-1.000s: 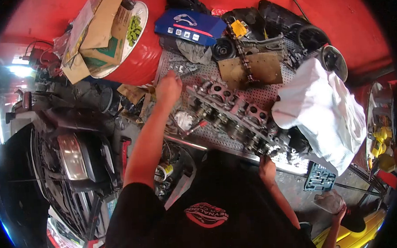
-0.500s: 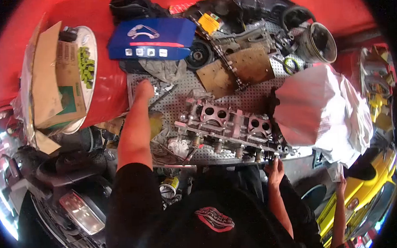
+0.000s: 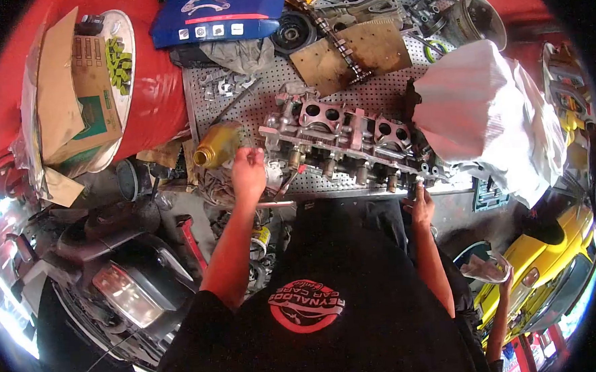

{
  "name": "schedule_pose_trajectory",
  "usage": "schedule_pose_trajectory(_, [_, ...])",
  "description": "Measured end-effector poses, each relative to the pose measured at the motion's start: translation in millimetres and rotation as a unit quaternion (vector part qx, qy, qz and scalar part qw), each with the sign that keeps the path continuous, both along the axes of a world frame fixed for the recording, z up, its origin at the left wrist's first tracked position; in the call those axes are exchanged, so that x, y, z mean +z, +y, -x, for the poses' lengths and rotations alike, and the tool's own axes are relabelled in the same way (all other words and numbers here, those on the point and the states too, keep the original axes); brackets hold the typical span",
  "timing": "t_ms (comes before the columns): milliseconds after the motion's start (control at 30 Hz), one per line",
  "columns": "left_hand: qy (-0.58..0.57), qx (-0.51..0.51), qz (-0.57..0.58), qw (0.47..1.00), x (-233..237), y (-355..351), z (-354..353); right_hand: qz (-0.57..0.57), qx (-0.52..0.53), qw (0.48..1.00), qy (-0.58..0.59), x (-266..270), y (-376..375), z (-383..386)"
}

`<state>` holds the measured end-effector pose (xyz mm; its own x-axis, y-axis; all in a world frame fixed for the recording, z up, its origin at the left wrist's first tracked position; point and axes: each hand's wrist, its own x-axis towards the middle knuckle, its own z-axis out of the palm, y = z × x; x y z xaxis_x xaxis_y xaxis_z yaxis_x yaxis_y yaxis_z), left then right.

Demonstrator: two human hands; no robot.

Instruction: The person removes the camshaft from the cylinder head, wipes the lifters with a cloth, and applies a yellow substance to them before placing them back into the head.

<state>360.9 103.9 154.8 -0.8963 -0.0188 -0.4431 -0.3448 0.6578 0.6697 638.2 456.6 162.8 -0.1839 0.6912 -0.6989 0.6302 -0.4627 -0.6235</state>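
A silver cylinder head (image 3: 339, 133) with several round openings lies across the perforated bench top. Beside its left end, over the front of the bench, is my left hand (image 3: 249, 175), its fingers pinched together on something small that I cannot make out. My right hand (image 3: 422, 208) is at the head's lower right corner, fingers closed around a small dark part. Just beyond my left hand an amber plastic bottle (image 3: 225, 139) lies on its side, its open neck facing left. Small metal parts (image 3: 225, 85) are spread out behind the bottle.
A camshaft (image 3: 341, 49) rests on brown cardboard (image 3: 378, 47) at the back, near a blue box (image 3: 218, 15). White sheeting (image 3: 476, 109) bulges over the right side. Another person's hand (image 3: 505, 273) holds a pale cloth at right. An open carton (image 3: 61, 111) stands on a red drum at left.
My left hand has come back from the small parts towards me, uncovering the bottle. The view has tilted down. My right hand stays at the head's corner.
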Motion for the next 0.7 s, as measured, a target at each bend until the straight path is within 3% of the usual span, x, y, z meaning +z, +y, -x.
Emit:
schedule_pose_trajectory(67, [-0.149,0.123,-0.110,0.975,9,12,-17,0.006,0.040,0.999,-0.002,-17,9,-14])
schedule_pose_trajectory(200, [-0.179,0.209,-0.240,0.931,-37,17,-28,0.031,0.016,0.999,-0.008,-35,17,-23])
schedule_pose_trajectory(333, [-0.273,0.318,-0.330,0.846,-61,22,-26,0.023,-0.058,0.998,-0.027,-21,8,-6])
schedule_pose_trajectory(400, [-0.262,0.351,-0.328,0.837,-63,25,-28,0.023,-0.106,0.994,0.032,-36,5,-8])
schedule_pose_trajectory(433, [-0.255,0.359,-0.331,0.834,-64,26,-28,-0.077,0.001,0.996,0.039,-64,9,-22])
schedule_pose_trajectory(467, [-0.251,0.368,-0.332,0.832,-65,27,-30,-0.083,0.018,0.996,0.041,-71,12,-29])
schedule_pose_trajectory(533, [-0.247,0.331,-0.362,0.836,-71,22,-34,-0.042,0.003,0.998,0.043,-65,13,-30])
schedule_pose_trajectory(633, [-0.194,0.353,-0.308,0.862,-75,35,-40,0.013,-0.021,0.998,0.058,-53,14,-25])
schedule_pose_trajectory(700, [-0.172,0.387,-0.302,0.854,-72,44,-40,-0.073,0.093,0.991,0.063,-77,20,-40])
